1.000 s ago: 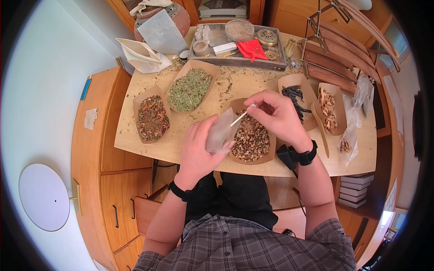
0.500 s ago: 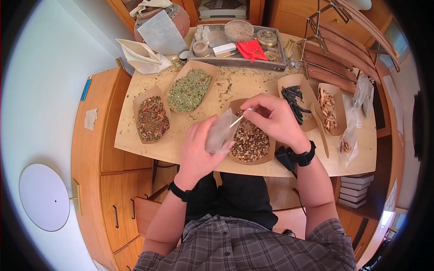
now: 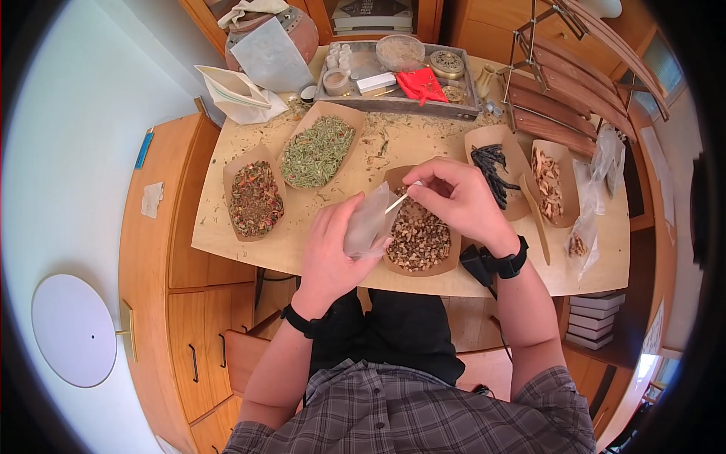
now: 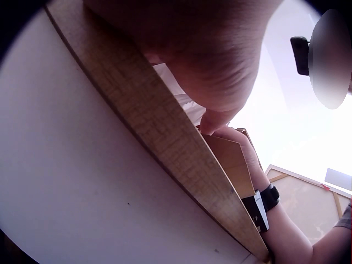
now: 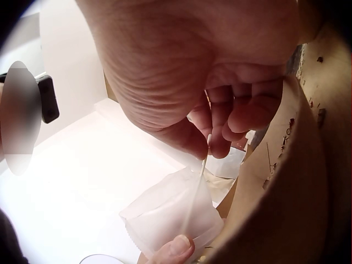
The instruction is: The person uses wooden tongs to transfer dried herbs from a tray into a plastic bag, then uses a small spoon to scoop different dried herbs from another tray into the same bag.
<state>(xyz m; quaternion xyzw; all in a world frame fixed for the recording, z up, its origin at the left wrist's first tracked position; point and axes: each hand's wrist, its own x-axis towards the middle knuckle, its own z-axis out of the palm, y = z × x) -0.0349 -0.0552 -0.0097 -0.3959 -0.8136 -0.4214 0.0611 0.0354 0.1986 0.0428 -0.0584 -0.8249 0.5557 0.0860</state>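
Note:
In the head view my left hand grips a small translucent white pouch, held upright over the left edge of a paper tray of chopped brown pieces. My right hand pinches the upper end of a thin pale stick between thumb and index finger. In the right wrist view the stick slants down into the pouch, and its lower part shows faintly through the wall. My left thumb presses on the pouch's near side. The pouch's contents cannot be made out.
Trays of red-brown mix and green herbs stand left. Dark pods, pale slices, a wooden strip and plastic bags lie right. A grey tray of jars and a wooden slatted rack stand behind.
Since the oldest frame my right hand has shifted slightly down and left, with the stick sunk a little deeper into the pouch. My left hand has stayed in place.

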